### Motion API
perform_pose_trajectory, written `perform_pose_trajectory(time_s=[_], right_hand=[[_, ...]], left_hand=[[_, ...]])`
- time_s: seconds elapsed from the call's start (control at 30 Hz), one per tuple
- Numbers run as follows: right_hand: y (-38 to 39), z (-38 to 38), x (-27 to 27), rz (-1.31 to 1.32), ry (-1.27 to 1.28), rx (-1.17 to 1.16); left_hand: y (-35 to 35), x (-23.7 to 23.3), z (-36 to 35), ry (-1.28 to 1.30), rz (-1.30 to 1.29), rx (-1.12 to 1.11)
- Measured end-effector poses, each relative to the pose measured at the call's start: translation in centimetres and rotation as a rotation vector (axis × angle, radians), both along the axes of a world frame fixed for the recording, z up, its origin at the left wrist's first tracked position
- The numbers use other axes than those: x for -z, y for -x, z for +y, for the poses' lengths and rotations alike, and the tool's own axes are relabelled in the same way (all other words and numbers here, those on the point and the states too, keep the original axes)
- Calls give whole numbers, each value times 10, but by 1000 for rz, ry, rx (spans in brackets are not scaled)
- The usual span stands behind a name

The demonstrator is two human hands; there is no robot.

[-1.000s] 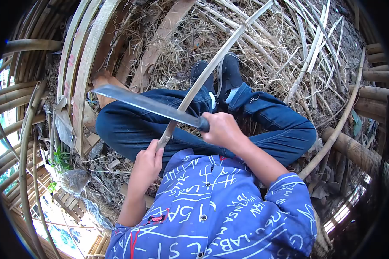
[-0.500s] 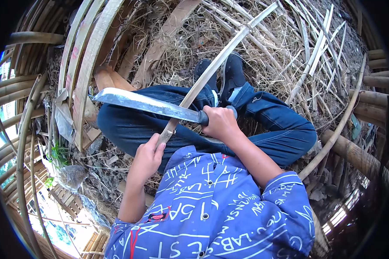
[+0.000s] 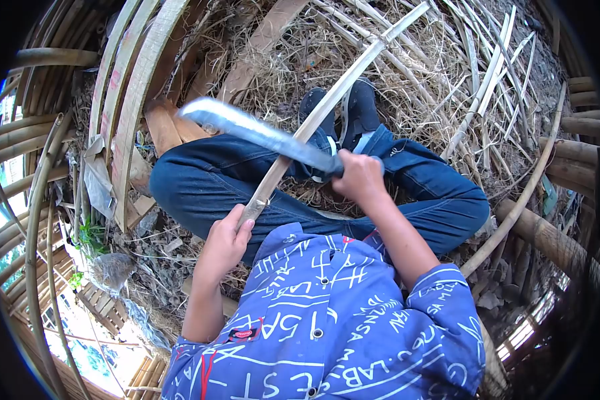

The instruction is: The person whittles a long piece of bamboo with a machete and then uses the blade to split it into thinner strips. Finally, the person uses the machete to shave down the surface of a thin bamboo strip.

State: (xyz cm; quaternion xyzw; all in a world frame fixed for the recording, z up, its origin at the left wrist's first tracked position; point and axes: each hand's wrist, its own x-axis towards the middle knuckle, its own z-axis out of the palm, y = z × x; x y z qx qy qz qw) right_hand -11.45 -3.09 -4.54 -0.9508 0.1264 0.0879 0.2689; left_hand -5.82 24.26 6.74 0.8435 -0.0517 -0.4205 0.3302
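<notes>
My left hand (image 3: 227,243) is wrapped round the near end of a long split bamboo strip (image 3: 340,90), close to my lap. The strip slants up and away to the right, past my shoes. In my right hand (image 3: 358,177) is the dark handle of a machete (image 3: 250,130), my fingers closed round it. Its broad blade points to the upper left and lies across the strip in this view, over my left thigh. Motion blurs the blade a little. A small raised node (image 3: 263,201) shows on the strip just beyond my left hand.
Wide flat wooden slats (image 3: 130,110) stand at the upper left. Fibrous shavings (image 3: 273,80) cover the ground ahead, with thin bamboo strips (image 3: 490,80) to the right. A thick bamboo pole (image 3: 547,237) lies at the right. Plastic scraps (image 3: 99,180) lie at the left.
My right hand and the machete have moved forward along the strip, away from my body and slightly right. My left hand keeps its hold in nearly the same place.
</notes>
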Motion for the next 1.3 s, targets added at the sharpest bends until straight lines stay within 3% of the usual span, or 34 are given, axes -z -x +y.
perform_pose_trajectory(time_s=[0.13, 0.33, 0.6, 0.77, 0.97, 1.07, 1.1, 1.3], right_hand=[[3, -63, 30, 134, 75, 281], [-1, -79, 18, 36, 124, 185], [3, 21, -25, 32, -184, -69], [-10, 38, -25, 57, -232, -134], [-17, 26, -12, 32, -140, -148], [-24, 0, -7, 141, -20, 19], [-20, -13, 15, 66, 5, 62], [-28, -40, 18, 49, 101, 12]], left_hand=[[3, 5, 0, 33, -15, -9], [1, -1, -7, 2, -13, 5], [2, 2, -12, -14, -66, 29], [2, 5, -9, -8, -32, -5], [3, 7, -7, -4, -26, -24], [6, 7, -5, 11, -52, -33], [6, 8, -6, 3, -67, -23], [6, 7, -8, 5, -34, -19]])
